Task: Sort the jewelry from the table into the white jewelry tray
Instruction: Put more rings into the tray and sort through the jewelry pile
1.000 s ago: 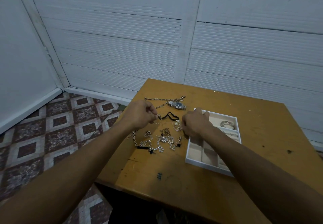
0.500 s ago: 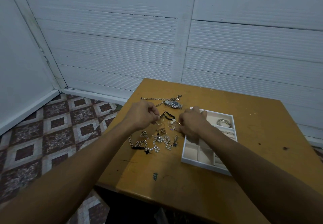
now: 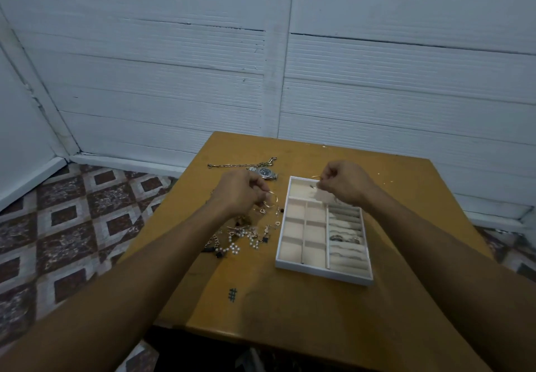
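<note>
R hand [image 3: 345,183] has shifted from the tray's near-left edge by the pile, where it was 0.5 s ago, and is now hovering over far end of white jewelry tray [image 3: 319,275]; L hand [image 3: 239,193] is staying approx where it was, at far edge of loose jewelry pile [image 3: 240,235]. R hand is curling tight, thumb & fingertips pinching a small gold hoop [image 3: 314,181], which is hanging just above the tray's far, wide compartment, close to far rim; can't tell if it's touching the lining. L hand is curling too, fingers gripping a larger gold hoop [image 3: 271,199], holding it btwn the pile and tray's left wall. Pile is lying on wooden table [image 3: 290,328] just left of tray: pearl strands, small heart charms, gold links, black bits, all tangling together. Silver wristwatch [image 3: 265,173] w/ dark dial is lying just beyond L hand, and a gold chain [image 3: 237,165] is stretching leftward from it across far part of table. Tray is sitting flat; cream square compartments are filling its left side, ring-roll slots its right, w/ a few silver rings [image 3: 345,238] sitting in the slots. Dark hash mark [image 3: 232,295] is showing on tabletop nearer the camera than the tray. Patterned tile floor [image 3: 58,226] is showing left of table, white panelled wall [image 3: 377,67] behind.
</note>
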Action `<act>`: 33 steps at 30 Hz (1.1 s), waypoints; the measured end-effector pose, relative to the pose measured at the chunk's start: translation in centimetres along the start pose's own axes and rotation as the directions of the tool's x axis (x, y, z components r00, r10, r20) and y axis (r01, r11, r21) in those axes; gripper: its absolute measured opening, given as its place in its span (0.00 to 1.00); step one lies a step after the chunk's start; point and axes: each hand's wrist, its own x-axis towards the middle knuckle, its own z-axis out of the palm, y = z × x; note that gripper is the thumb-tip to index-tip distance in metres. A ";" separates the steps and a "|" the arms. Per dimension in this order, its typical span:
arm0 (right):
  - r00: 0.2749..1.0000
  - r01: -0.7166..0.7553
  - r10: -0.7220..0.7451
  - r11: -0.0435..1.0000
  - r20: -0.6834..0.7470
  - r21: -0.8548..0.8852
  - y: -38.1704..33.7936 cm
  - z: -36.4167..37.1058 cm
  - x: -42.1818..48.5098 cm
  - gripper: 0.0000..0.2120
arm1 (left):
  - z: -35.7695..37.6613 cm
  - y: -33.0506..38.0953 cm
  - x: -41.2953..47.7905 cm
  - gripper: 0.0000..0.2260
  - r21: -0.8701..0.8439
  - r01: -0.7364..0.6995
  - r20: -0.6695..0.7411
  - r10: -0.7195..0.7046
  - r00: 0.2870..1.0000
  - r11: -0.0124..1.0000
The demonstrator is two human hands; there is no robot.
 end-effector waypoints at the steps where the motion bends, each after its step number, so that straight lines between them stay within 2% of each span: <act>1: 0.999 -0.031 0.031 1.000 -0.013 -0.003 0.8 -0.6 -0.1 0.05 | 0.7 0.5 0.4 0.01 0.003 -0.017 0.006 0.017 1.000 1.000; 5: 0.992 -0.109 0.105 0.992 -0.067 -0.063 3.5 -2.3 -0.6 0.04 | 3.5 3.1 2.5 0.01 -0.024 -0.070 0.031 0.070 0.997 0.997; 10: 0.986 -0.144 0.139 0.988 -0.090 -0.052 6.2 -3.5 -1.3 0.04 | 7.9 6.3 4.9 0.02 -0.006 -0.121 0.072 0.121 0.990 0.993; 16: 0.980 -0.149 0.143 0.988 -0.135 -0.030 9.4 -4.1 -2.1 0.01 | 12.6 7.5 7.2 0.03 0.156 -0.147 0.051 0.141 0.989 0.977; 27: 0.981 -0.151 0.148 0.988 -0.125 -0.012 11.5 -4.4 -2.5 0.02 | 14.9 7.6 7.6 0.05 0.246 -0.165 0.072 0.152 0.986 0.955; 33: 0.981 -0.141 0.138 0.990 -0.133 -0.011 11.6 -4.1 -2.1 0.02 | 15.2 7.4 7.5 0.05 0.237 -0.184 0.068 0.173 0.983 0.954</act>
